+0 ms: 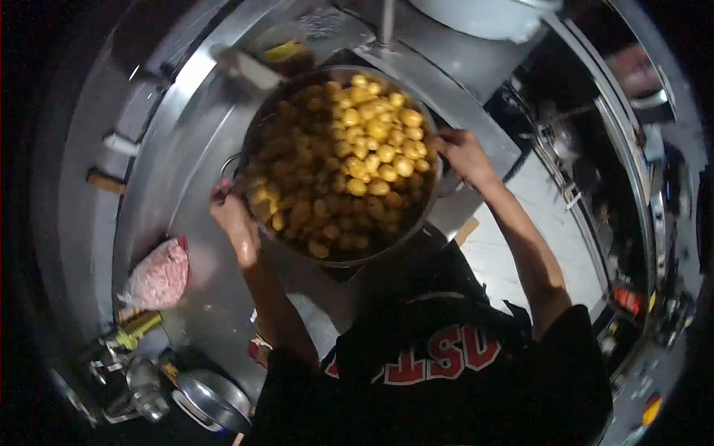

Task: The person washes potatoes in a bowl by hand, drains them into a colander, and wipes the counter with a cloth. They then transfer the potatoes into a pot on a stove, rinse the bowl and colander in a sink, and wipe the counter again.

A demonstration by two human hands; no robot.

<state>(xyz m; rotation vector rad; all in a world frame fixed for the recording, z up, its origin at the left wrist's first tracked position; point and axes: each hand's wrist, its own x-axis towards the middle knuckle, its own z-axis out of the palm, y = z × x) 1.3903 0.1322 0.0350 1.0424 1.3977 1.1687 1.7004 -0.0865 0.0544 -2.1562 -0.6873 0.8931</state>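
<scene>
A wide round metal pot [343, 263], full of small yellow potatoes [378, 131], is between my two hands. Light falls on the potatoes at the upper right, while those at the left and bottom lie in shadow. At the pot's left side my left hand [233, 219] is closed by the ring-shaped handle, fingers curled. On the opposite side, my right hand [462, 156] grips the rim near the right handle, its fingertips at the pot's edge.
A bag of pinkish food [161, 275] lies on the metal counter [204, 256] at the left. Metal pans [213, 398] stand at the lower left. Up top are a white basin [483, 16] and an upright metal pole [386, 26]. Pale floor [547, 223] shows at the right.
</scene>
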